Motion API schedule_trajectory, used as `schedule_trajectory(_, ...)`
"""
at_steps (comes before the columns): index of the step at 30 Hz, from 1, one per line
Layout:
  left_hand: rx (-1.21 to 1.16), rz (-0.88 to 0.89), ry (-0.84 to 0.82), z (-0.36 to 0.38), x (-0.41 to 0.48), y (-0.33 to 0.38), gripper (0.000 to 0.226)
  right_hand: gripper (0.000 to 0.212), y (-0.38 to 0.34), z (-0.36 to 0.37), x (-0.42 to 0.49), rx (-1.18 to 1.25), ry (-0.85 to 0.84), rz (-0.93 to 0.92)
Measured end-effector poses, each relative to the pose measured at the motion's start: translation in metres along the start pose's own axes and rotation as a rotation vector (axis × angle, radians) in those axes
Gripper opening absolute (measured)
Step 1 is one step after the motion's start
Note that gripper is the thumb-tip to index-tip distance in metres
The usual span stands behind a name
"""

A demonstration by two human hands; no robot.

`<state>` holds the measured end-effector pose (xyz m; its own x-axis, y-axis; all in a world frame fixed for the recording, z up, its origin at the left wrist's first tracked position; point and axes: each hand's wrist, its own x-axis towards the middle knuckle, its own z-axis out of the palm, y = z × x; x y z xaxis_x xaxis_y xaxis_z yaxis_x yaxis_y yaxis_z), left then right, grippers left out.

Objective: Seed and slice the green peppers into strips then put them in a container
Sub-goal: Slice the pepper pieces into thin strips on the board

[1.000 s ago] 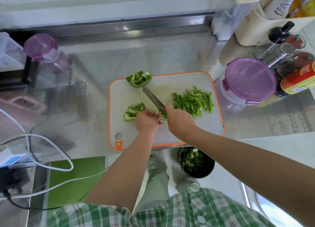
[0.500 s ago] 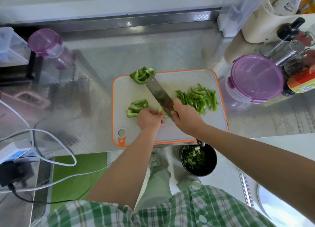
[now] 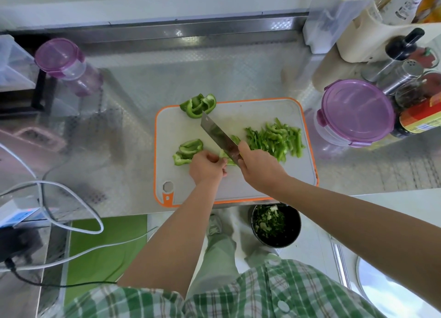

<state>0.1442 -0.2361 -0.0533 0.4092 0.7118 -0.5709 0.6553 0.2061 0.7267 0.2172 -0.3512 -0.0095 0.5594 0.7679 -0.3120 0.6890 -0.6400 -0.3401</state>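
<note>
One flattened green pepper piece [image 3: 224, 157] lies near the middle of the white cutting board [image 3: 250, 110], caught between the two hands. The left hand [image 3: 206, 167] pins it down with curled fingers, knuckles turned toward the blade; how much of the piece sits under the fingers cannot be seen. The right hand [image 3: 259, 167] is wrapped tightly round the handle of a cleaver-style knife [image 3: 218, 135], the handle hidden inside the fist. The broad blade slants away and to the left, its heel at the pepper piece, just beside the left fingertips.

Right of the blade, a loose pile of cut pepper strips [image 3: 276, 138] is spread over the board. Left of the left hand sit two or three uncut pepper pieces [image 3: 187, 150], stacked. More uncut pieces [image 3: 198, 105] rest at the board's far edge, partly over its orange rim.

The board lies on a steel counter [image 3: 143, 79]. Off its right side stands a round container with a purple lid [image 3: 355, 112], closed. A purple-lidded jar [image 3: 59, 57] stands far left. Below the counter's near edge is a black pot [image 3: 296, 224] with green trimmings in it.
</note>
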Motion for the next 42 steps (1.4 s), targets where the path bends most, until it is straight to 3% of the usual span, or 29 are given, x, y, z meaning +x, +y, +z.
schedule_trajectory(11,-0.061,-0.038,-0.008,-0.001,-0.001,0.004,0.025,0.011,-0.008,0.013,0.018,-0.046,-0.010,0.047)
schedule_trajectory(16,-0.100,-0.054,-0.011,-0.002,-0.002,0.004,0.024,0.018,0.001,0.014,0.014,0.148,0.053,0.137)
schedule_trajectory(20,-0.123,-0.071,-0.011,-0.002,-0.002,0.003,0.022,0.013,0.008,0.005,0.005,0.199,0.056,0.037)
schedule_trajectory(26,-0.117,-0.087,0.007,0.000,-0.001,0.002,0.016,0.016,0.001,-0.002,0.002,0.078,-0.010,-0.029)
schedule_trajectory(33,-0.098,-0.094,0.011,-0.001,0.000,0.004,0.012,0.021,-0.009,0.010,0.007,-0.096,-0.019,0.030)
schedule_trajectory(38,-0.086,-0.087,0.017,-0.002,-0.001,0.004,0.009,0.019,-0.013,0.015,0.014,-0.076,-0.031,0.067)
schedule_trajectory(42,-0.098,-0.098,0.013,-0.001,-0.002,0.005,0.020,0.010,-0.010,0.013,0.015,0.017,0.001,0.073)
